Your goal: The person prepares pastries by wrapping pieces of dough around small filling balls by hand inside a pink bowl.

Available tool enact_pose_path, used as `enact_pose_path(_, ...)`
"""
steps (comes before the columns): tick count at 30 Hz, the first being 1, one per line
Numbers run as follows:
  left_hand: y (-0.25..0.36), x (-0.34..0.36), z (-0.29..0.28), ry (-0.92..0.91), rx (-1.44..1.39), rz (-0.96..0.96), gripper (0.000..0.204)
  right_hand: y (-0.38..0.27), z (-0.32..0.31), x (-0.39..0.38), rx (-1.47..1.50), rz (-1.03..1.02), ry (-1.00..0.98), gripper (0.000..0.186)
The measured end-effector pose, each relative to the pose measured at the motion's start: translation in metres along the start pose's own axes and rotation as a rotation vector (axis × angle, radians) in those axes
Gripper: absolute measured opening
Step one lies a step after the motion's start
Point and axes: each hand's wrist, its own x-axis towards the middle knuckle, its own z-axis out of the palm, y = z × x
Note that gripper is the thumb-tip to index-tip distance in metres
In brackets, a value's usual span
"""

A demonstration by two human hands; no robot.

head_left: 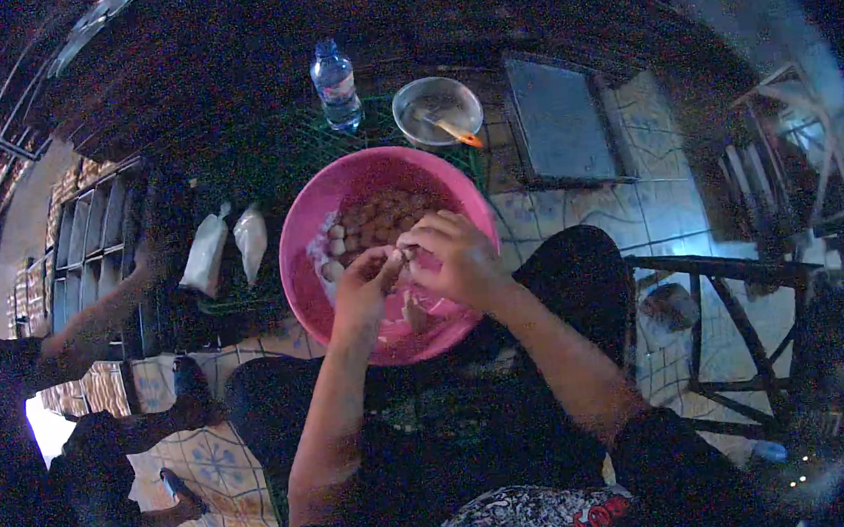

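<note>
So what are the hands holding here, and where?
Both hands, left hand and right hand, pinch one small pale item between fingertips above the pink basin; its kind cannot be told.

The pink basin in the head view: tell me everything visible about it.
The pink basin is round, deep and looks like plastic. It sits upright on the person's lap, before a green crate. Inside lie small round brownish and pale pieces. The left hand and right hand meet over its near side, pinching something small that cannot be made out.

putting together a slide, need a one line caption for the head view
Both hands, left hand and right hand, pinch a small pale piece over a pink basin of round balls.
</note>
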Motion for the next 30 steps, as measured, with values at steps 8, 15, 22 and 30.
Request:
enact_pose_path(8, -0.019, 0.008, 0.003, -0.043, -0.391, 0.012, 0.015, -0.008, 0.005, 0.004, -0.036, 0.048, 0.020, 0.033)
enact_pose_path(15, -0.012, 0.006, 0.003, 0.006, -0.469, 0.035, 0.018, -0.012, 0.008, 0.000, 0.024, 0.112, 0.048, 0.027)
enact_pose_path(22, -0.020, 0.011, -0.009, 0.011, -0.320, 0.105, 0.028, -0.027, 0.012, 0.003, 0.056, 0.266, -0.045, 0.023)
enact_pose_path(30, 0.003, -0.002, -0.007, 0.011, -0.107, 0.067, 0.025, -0.017, 0.017, 0.006, 0.004, 0.063, 0.000, 0.021)
